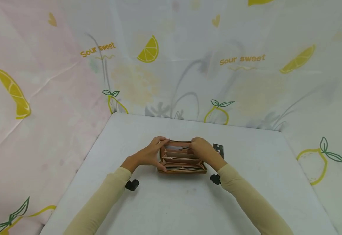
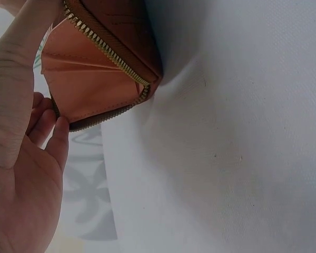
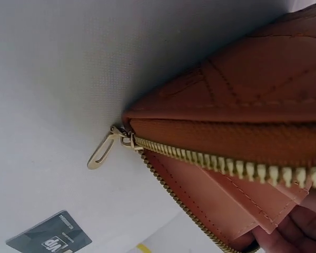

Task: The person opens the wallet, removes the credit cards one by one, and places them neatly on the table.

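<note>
A brown zip-around wallet (image 1: 182,172) lies unzipped on the white table, its pink-tan compartments facing up. My left hand (image 1: 150,153) grips its left end, thumb at the near edge and fingers at the far edge. My right hand (image 1: 202,149) reaches into the far compartment at the right end, fingers curled beside a pale insert (image 1: 172,148) and a small dark edge. In the right wrist view, those fingers (image 3: 297,229) show behind a divider; I cannot tell what they pinch. A dark bank card (image 1: 219,150) lies just right of the wallet.
The white table (image 1: 176,209) meets lemon-printed cloth (image 1: 182,81) at the back and sides. A gold zipper pull (image 3: 101,150) hangs out from the wallet's right corner. Dark wrist devices (image 1: 132,185) sit below both hands.
</note>
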Demonstrator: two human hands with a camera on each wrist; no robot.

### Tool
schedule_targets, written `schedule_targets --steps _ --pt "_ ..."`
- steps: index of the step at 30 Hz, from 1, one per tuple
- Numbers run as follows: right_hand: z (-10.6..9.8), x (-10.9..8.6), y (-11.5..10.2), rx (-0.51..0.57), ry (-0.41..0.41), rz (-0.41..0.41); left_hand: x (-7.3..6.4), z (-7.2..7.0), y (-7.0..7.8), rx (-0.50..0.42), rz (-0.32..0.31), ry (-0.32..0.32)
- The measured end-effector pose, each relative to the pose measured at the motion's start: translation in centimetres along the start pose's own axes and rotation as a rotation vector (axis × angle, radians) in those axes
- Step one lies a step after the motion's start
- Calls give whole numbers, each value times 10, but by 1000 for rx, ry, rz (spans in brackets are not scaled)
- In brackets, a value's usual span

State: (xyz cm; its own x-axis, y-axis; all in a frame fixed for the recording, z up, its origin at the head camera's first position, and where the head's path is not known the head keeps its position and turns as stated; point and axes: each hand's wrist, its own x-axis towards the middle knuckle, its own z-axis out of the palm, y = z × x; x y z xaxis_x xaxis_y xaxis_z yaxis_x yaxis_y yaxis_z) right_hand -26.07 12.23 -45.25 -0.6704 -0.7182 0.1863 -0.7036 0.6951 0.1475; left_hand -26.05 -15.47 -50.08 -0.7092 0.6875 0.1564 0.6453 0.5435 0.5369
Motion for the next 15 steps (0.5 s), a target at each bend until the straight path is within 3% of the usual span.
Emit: schedule_targets --steps 4,10,15 --pt "2 0 -5 -27 -34 42 -1 0 1 1 4 4" --pt "5 -2 -9 -94 -57 35 -2 0 2 0 0 -5" --pt "3 2 -11 -62 -125 81 -1 0 4 6 3 -2"
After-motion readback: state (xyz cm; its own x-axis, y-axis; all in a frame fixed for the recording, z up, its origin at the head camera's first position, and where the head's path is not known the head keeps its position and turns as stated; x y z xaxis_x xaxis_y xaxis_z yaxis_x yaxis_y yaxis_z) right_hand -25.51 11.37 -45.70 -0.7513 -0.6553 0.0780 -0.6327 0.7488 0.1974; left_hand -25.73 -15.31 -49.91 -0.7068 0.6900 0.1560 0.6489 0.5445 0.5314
